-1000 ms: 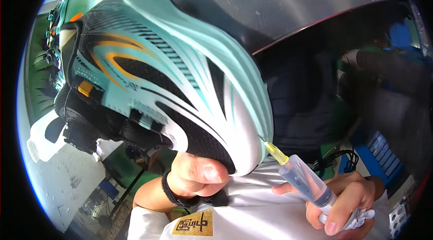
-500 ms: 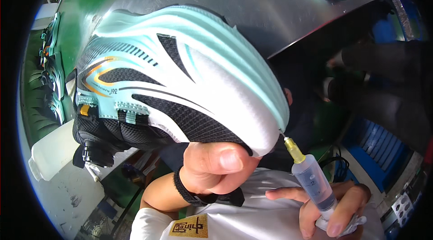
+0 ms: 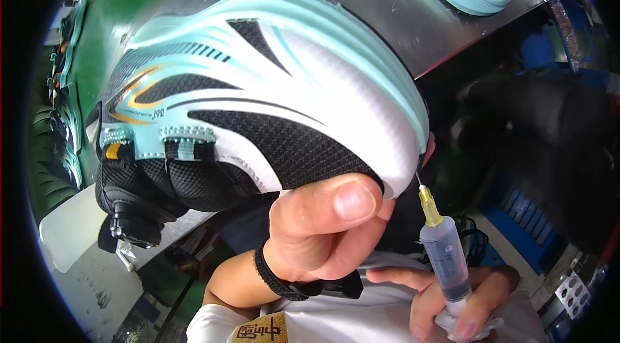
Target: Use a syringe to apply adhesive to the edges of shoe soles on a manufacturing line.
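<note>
Tilted closer and larger than before, teal-and-white sneaker (image 3: 258,98) clamped at the toe by left hand (image 3: 323,227), right hand (image 3: 452,298) gripping syringe (image 3: 443,256), needle at sole edge.

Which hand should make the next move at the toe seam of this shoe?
Right, probably. The right hand holds the syringe, its needle tip already at the sole edge of the shoe. The left hand is fully occupied gripping the toe.

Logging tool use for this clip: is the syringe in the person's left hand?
No, the right hand grips the syringe, while the left hand holds the shoe.
</note>
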{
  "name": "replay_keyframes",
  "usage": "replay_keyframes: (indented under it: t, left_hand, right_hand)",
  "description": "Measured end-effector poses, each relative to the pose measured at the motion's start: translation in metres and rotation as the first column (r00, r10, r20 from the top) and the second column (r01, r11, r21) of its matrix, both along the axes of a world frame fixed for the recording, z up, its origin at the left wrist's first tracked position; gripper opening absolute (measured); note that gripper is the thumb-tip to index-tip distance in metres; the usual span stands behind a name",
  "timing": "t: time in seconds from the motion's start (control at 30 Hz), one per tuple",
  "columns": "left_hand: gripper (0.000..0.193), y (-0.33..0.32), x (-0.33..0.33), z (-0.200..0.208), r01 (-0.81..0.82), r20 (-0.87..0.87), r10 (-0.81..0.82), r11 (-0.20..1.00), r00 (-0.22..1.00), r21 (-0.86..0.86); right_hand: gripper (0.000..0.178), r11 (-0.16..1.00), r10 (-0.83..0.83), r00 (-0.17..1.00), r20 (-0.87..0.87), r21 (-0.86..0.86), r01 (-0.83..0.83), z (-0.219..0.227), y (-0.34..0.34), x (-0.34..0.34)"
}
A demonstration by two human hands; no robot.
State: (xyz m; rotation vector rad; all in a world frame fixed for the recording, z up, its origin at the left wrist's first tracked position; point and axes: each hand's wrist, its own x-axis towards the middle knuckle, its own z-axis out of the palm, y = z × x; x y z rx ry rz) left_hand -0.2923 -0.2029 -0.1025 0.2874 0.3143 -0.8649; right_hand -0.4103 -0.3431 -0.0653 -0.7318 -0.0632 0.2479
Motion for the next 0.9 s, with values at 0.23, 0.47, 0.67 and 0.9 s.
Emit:
replay_keyframes:
  t: [0.23, 0.47, 0.67, 0.9]
  left_hand:
    - [0.05, -0.008, 0.006, 0.009, -0.038, -0.023, 0.039, 0.999, 0.999, 0.033]
    - [0.041, -0.014, 0.01, 0.021, -0.078, -0.036, 0.081, 0.993, 0.996, 0.093]
    - [0.035, -0.016, 0.011, 0.03, -0.108, -0.03, 0.113, 0.984, 0.993, 0.14]
    - [0.03, -0.021, 0.013, 0.042, -0.139, -0.001, 0.141, 0.975, 0.99, 0.174]
  right_hand:
    - [0.032, 0.975, -0.066, 0.984, 0.164, -0.199, 0.099, -0.011, 0.012, 0.003]
    - [0.035, 0.819, 0.017, 0.91, 0.415, -0.528, 0.225, -0.04, 0.014, 0.005]
    - [0.02, 0.71, -0.063, 0.815, 0.577, -0.547, 0.442, -0.048, 0.025, 0.013]
    - [0.022, 0.726, -0.076, 0.825, 0.56, -0.535, 0.431, -0.044, 0.024, 0.013]
